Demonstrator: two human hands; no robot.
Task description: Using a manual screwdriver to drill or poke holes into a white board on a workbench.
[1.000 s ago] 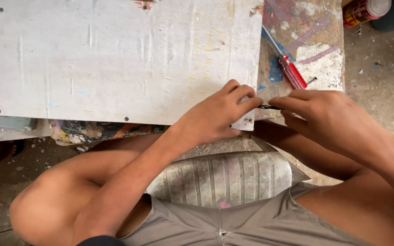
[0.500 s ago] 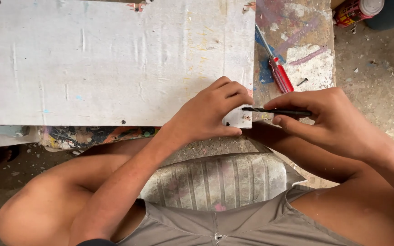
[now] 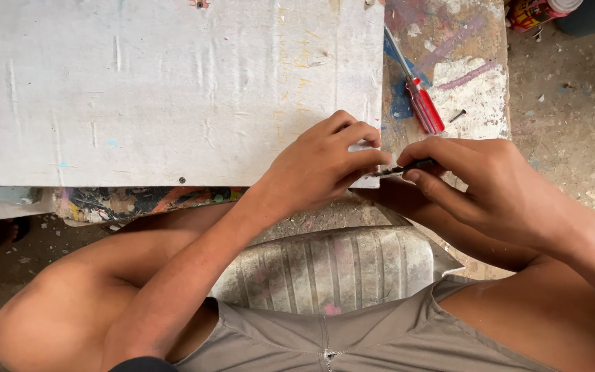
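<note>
A large white painted board [image 3: 173,89] lies flat on a paint-stained work surface [image 3: 476,89]. My left hand [image 3: 325,162] presses down on the board's near right corner, fingers curled over its edge. My right hand [image 3: 490,186] pinches a thin dark tool [image 3: 404,167], like a small screwdriver or awl, with its tip pointing left at that corner, right by my left fingertips. A red-handled screwdriver [image 3: 418,96] lies on the surface just beyond my right hand.
A loose dark screw [image 3: 457,116] rests by the red screwdriver. A red can [image 3: 538,10] stands on the dirt floor at the top right. I sit on a ribbed pale stool [image 3: 339,265] with my knees on either side.
My right hand has turned the thin dark tool level and brought its tip up against the board's corner beside my left fingers. The view shifted slightly left.
</note>
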